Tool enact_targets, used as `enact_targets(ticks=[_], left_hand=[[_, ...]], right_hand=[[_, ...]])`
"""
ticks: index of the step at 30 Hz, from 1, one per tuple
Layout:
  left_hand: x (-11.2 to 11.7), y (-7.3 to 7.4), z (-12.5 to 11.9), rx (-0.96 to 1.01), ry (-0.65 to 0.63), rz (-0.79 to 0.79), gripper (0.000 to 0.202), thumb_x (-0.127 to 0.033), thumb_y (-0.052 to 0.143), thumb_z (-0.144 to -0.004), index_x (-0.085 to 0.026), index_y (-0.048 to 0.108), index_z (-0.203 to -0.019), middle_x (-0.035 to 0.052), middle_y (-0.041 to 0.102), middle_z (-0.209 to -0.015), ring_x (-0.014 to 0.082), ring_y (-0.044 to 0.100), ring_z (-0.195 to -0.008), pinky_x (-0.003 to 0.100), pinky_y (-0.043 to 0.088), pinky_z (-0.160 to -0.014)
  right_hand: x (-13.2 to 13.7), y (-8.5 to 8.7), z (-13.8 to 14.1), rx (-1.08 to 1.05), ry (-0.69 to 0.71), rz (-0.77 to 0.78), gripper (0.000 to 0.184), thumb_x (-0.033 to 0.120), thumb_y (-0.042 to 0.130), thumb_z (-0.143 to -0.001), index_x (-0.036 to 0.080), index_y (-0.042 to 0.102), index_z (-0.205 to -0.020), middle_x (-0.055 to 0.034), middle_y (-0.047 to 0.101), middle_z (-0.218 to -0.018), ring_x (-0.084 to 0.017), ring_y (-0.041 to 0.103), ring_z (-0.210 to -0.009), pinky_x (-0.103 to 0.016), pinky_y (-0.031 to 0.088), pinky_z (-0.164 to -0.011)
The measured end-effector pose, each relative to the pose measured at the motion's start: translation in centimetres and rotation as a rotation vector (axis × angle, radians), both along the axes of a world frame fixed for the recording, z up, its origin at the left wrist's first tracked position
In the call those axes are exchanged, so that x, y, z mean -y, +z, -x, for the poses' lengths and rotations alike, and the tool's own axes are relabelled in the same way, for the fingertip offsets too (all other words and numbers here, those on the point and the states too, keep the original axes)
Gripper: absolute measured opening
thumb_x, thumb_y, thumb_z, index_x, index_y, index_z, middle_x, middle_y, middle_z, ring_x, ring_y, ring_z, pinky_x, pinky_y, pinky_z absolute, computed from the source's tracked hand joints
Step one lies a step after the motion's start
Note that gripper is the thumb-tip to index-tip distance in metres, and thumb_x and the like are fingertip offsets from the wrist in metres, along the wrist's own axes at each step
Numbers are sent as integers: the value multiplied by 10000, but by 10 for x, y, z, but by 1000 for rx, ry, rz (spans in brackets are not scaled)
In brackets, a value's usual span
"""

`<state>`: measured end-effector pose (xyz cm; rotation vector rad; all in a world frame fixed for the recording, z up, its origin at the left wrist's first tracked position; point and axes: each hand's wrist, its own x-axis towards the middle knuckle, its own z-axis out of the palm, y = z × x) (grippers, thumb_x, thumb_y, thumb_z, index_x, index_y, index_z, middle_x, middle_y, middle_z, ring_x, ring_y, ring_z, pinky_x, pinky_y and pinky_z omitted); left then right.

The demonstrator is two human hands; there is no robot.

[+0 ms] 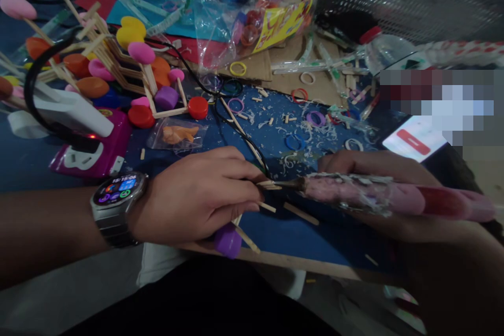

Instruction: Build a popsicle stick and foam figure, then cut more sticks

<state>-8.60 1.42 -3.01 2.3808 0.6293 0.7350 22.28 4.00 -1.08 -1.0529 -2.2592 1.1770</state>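
My left hand, with a watch on its wrist, pinches small wooden sticks near the table's front edge. Below it a purple cap-like piece shows with more sticks beside it; whether they are joined is hidden by the hand. My right hand is closed around a pink glue gun crusted with dried glue. The gun's metal tip meets the ends of the held sticks, or is very close to them. A loose stick lies on the blue table just beneath the gun.
A stick structure with coloured pieces stands at the left, behind a magenta power strip. Black cable crosses the table. Glue scraps and rubber bands lie ahead. A phone and plastic bottle are at the right.
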Motion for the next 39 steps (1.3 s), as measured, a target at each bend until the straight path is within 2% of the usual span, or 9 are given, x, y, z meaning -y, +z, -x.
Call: enact_targets(ticks=[5, 16, 21, 26, 32, 39], left_hand=[[0, 0, 0, -5, -4, 16, 195, -195, 534, -1043, -164, 724, -1014, 102, 755, -1102, 223, 650, -1030, 399, 557, -938], [0, 0, 1, -1, 2, 15, 180, -185, 545, -1036, -177, 724, -1050, 104, 755, -1155, 228, 650, -1062, 395, 562, -936], [0, 1, 1, 8, 0, 7, 174, -182, 556, -1031, -151, 727, -1030, 108, 754, -1135, 229, 642, -1052, 389, 559, -929], [0, 1, 0, 0, 11, 22, 171, -181, 559, -1031, -162, 729, -1031, 99, 757, -1135, 225, 646, -1054, 387, 560, -929], [0, 1, 0, 9, 13, 9, 174, -182, 555, -1032, -162, 728, -1030, 105, 758, -1132, 224, 643, -1037, 384, 561, -908], [0, 0, 0, -6, 13, 4, 176, -189, 557, -1035, -159, 730, -1040, 99, 757, -1151, 223, 644, -1061, 381, 560, -936]], right_hand=[[-1, 0, -3, 32, 84, -19, 110, 326, 669, -859, 284, 628, -952, 12, 701, -843, -145, 636, -652, -270, 412, -503], [5, 2, -2, 47, -3, -41, 165, 422, 657, -898, 258, 668, -914, -8, 690, -800, -162, 608, -629, -304, 393, -498], [3, 2, -4, 43, 44, -22, 119, 381, 654, -890, 265, 648, -919, 14, 666, -777, -144, 584, -605, -291, 382, -485], [2, 2, -5, 55, 24, -19, 49, 307, 671, -883, 289, 637, -912, 39, 629, -734, -129, 544, -565, -284, 382, -494], [0, 1, -6, 49, 85, -49, 113, 362, 666, -882, 277, 643, -953, 20, 672, -798, -133, 583, -601, -287, 380, -486], [5, 5, -5, 54, 18, -8, 120, 404, 656, -915, 285, 639, -917, 22, 644, -766, -139, 584, -601, -297, 388, -494]])
